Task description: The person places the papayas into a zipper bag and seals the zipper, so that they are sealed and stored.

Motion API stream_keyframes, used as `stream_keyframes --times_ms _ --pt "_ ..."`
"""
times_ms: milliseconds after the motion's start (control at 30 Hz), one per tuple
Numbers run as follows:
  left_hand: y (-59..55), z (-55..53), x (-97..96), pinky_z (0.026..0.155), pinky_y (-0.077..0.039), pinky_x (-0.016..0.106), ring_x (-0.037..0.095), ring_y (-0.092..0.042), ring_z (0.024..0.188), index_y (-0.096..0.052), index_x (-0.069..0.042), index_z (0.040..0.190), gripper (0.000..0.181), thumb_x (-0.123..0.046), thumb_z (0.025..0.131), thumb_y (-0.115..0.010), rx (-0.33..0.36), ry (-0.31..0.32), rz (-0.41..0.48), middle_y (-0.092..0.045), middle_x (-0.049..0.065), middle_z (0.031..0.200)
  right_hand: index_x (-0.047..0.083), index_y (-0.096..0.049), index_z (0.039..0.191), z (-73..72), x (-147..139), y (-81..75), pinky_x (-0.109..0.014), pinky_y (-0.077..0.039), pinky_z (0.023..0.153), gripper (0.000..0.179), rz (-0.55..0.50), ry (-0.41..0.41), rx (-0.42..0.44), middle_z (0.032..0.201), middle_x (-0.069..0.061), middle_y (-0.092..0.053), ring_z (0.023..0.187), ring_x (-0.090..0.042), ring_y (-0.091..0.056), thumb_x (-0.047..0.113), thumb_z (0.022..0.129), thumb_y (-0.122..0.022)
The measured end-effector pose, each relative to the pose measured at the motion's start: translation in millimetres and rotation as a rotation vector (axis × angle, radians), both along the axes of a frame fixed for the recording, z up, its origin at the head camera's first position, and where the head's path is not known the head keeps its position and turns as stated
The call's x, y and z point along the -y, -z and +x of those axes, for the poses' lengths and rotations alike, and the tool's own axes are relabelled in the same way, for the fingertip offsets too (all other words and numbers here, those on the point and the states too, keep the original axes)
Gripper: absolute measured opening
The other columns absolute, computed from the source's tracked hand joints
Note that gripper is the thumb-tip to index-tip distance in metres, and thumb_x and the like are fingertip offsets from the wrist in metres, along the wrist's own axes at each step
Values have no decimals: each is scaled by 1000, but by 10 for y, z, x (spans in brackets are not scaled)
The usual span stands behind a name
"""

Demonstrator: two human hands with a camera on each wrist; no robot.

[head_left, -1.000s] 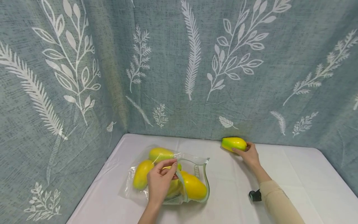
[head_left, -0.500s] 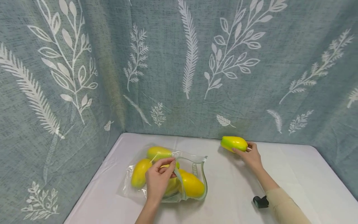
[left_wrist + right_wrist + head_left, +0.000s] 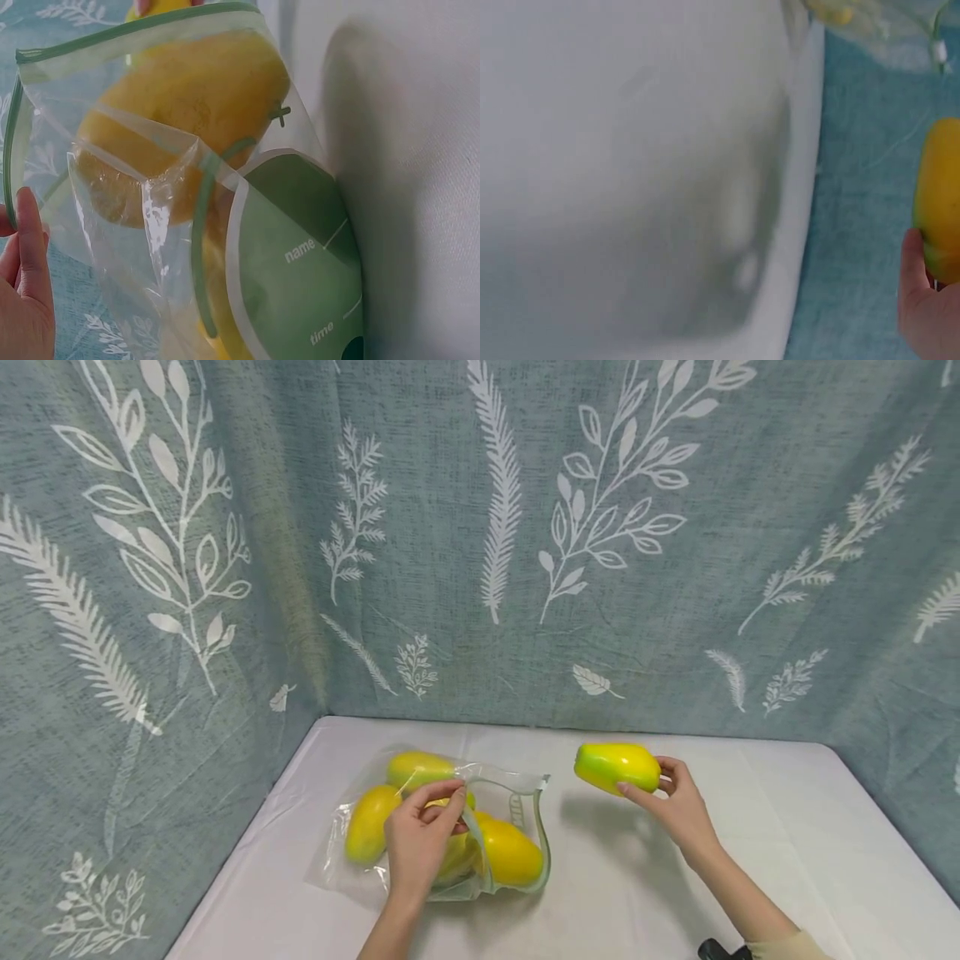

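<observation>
My left hand (image 3: 416, 852) pinches the rim of a clear zip bag (image 3: 112, 34) by its mouth, which gapes toward the right. Several yellow papayas lie inside; one papaya (image 3: 512, 853) is close to the opening, and another papaya (image 3: 372, 823) is deeper in at the left. In the left wrist view, the bag's green label (image 3: 300, 247) reads "name" and "time". My right hand (image 3: 684, 817) grips a yellow-green papaya (image 3: 617, 767) by its right end, thumb in front, above the table and right of the bag. That hand is partly cut off in the right wrist view.
The bag and hands are over a white-covered table (image 3: 787, 827). A blue-grey curtain (image 3: 450, 568) with white leaf prints hangs along the back and sides. At the bottom edge, a black object (image 3: 720, 950) sits by the right sleeve (image 3: 783, 947).
My right hand has lifted the papaya off the back of the table and brought it nearer and slightly left. The left hand keeps its hold on the bag rim; the head view has shifted slightly.
</observation>
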State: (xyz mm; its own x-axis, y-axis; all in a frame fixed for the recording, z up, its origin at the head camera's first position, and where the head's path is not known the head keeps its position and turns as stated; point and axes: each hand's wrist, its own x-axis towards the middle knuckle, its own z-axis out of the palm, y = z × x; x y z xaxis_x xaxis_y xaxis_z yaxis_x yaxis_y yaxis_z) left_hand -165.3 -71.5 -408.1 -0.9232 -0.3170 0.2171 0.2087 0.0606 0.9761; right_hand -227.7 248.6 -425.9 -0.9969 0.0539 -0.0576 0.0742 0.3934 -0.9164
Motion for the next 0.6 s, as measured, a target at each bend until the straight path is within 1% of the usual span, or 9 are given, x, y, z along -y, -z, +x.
stream_keyframes --times_ms 100,233,400,600 --pt "-4 -1 -4 59 -58 28 17 -65 53 -74 -3 97 11 -6 86 -74 -2 -3 -3 -71 20 91 3 -28 144 129 26 -28 -57 -35 104 85 0 -22 12 143 -17 -39 130 -34 -40 40 84 -76" --pt "-13 -1 -15 59 -58 28 17 -65 53 -74 -4 96 11 -6 86 -74 -7 -6 -5 -71 21 91 4 -29 143 267 56 -35 -58 -35 104 82 2 -42 37 144 -16 -39 132 -34 -39 38 85 -76" --pt "-28 2 -22 58 -58 28 17 -65 53 -75 -5 96 10 -6 86 -73 -11 -13 -4 -72 16 91 4 -32 141 391 107 -13 -54 -39 102 79 2 -54 43 143 -14 -40 131 -33 -41 35 84 -77" --pt "-27 3 -31 58 -58 28 17 -65 53 -74 -2 98 12 -5 86 -73 -14 -13 3 -72 18 92 8 -37 137 520 191 35 -48 -44 95 76 10 -61 59 140 -11 -45 127 -30 -46 36 81 -80"
